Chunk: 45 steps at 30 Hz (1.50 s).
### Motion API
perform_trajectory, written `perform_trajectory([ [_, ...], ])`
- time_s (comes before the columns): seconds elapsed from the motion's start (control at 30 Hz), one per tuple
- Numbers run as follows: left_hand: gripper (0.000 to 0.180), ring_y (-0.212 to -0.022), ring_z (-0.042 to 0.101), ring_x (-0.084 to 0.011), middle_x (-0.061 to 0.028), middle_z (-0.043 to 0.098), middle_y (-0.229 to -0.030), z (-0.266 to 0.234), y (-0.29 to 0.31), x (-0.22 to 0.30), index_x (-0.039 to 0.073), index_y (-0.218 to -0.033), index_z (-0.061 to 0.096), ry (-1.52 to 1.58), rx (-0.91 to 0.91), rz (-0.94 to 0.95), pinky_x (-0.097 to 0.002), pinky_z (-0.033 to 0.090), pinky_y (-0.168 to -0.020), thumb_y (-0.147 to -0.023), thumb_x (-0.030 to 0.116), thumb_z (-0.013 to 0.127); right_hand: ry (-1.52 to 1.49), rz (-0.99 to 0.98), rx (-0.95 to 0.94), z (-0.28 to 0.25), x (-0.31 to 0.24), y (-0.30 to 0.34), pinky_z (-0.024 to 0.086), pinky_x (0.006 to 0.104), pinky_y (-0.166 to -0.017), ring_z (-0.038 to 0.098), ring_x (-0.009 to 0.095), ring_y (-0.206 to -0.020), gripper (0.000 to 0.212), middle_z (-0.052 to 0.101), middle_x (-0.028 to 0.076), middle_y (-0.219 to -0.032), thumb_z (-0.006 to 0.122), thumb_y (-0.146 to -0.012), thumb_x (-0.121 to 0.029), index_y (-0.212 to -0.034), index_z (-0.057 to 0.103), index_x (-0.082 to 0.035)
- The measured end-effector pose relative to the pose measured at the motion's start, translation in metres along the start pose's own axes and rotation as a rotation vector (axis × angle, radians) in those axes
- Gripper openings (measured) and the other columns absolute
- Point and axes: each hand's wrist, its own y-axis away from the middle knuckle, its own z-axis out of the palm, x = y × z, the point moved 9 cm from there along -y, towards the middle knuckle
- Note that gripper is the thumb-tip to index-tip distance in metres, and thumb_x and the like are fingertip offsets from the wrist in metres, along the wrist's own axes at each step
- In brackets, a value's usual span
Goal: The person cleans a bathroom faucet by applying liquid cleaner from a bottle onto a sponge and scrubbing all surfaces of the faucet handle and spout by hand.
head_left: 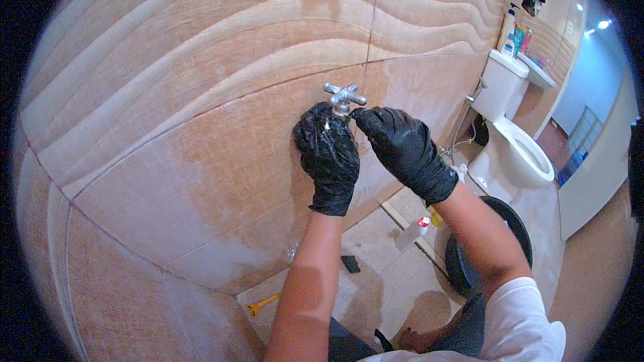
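A chrome tap (pixel 344 96) with a cross-shaped handle sticks out of the tan tiled wall. My left hand (pixel 329 154), in a wet black glove, is closed around the lower part of the tap, just beneath the handle. My right hand (pixel 406 151), also in a black glove, comes from the right with its fingers pressed together beside the tap's neck. Something small and dark shows at its fingertips, too hidden to name. The tap's spout and underside are covered by the gloves.
A white toilet (pixel 526 154) stands at the right, with bottles (pixel 508 33) on its tank. On the floor are a black tub (pixel 456 258), a white bottle with a red cap (pixel 410 234), a dark pad (pixel 350 263) and a yellow-handled tool (pixel 261 304). A door (pixel 597 161) stands at far right.
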Motion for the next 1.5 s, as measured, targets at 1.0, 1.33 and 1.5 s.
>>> perform_trajectory([
  [1.0, 0.018, -0.095, 0.049, -0.0332, -0.0160, 0.055, -0.098, 0.000, 0.001, -0.005, 0.001, -0.094, 0.053, 0.062, 0.029, -0.076, -0.0440, 0.035, -0.085, -0.084, 0.014, 0.047, 0.039, -0.105, -0.301, 0.002, -0.009, -0.023, 0.047, 0.0393, -0.056, 0.059, 0.030, -0.066, 0.012, 0.059, 0.013, -0.074, 0.050, -0.081, -0.017, -0.087, 0.057, -0.009],
  [1.33, 0.018, -0.093, 0.049, -0.0344, -0.0166, 0.055, -0.096, 0.000, -0.001, -0.007, 0.001, -0.093, 0.053, 0.038, -0.005, -0.056, -0.0454, 0.037, -0.083, -0.082, 0.014, 0.048, 0.142, -0.337, -0.171, -0.015, -0.021, -0.022, 0.044, 0.0318, -0.047, 0.054, 0.020, -0.059, 0.029, 0.050, 0.006, -0.068, 0.054, -0.072, -0.011, -0.100, 0.051, -0.006],
  [1.5, 0.018, -0.092, 0.049, -0.0345, -0.0175, 0.055, -0.094, 0.002, -0.001, 0.001, 0.000, -0.092, 0.053, -0.042, 0.004, -0.003, -0.0454, 0.037, -0.082, -0.083, 0.013, 0.046, 0.197, -0.377, -0.208, -0.016, -0.018, -0.021, 0.044, 0.0310, -0.046, 0.055, 0.021, -0.060, 0.032, 0.051, 0.006, -0.069, 0.055, -0.071, -0.010, -0.102, 0.049, -0.007],
])
